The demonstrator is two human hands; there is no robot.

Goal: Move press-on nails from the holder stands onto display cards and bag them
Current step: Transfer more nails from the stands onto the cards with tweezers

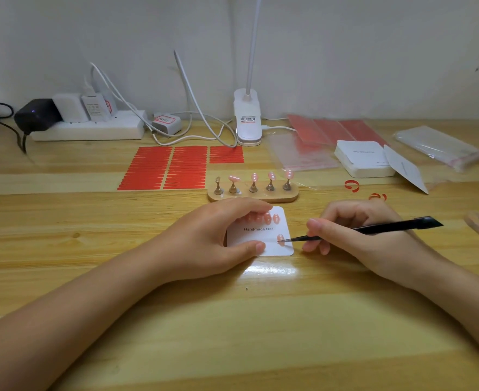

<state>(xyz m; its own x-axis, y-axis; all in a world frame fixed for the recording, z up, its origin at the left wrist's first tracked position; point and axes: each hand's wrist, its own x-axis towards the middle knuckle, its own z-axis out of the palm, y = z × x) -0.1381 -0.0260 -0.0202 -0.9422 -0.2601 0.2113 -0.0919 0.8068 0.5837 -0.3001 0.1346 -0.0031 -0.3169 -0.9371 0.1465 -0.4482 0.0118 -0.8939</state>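
We had the left hand (213,238) curled over the white card (263,235), thumb and fingers pinning its edges flat to the table (232,334). The right hand (356,235) pinched black tweezers (373,228), whose tips touched a lone pink nail (280,238) in the card's lower row. A top row of nails (272,218) looked filled (fingers hid part of it). On the wooden stand (253,193) just behind, four pegs carried nails (272,176) and one stood bare. We judged roughly half done, with bagging untouched; clear bags (441,148) lay far right.
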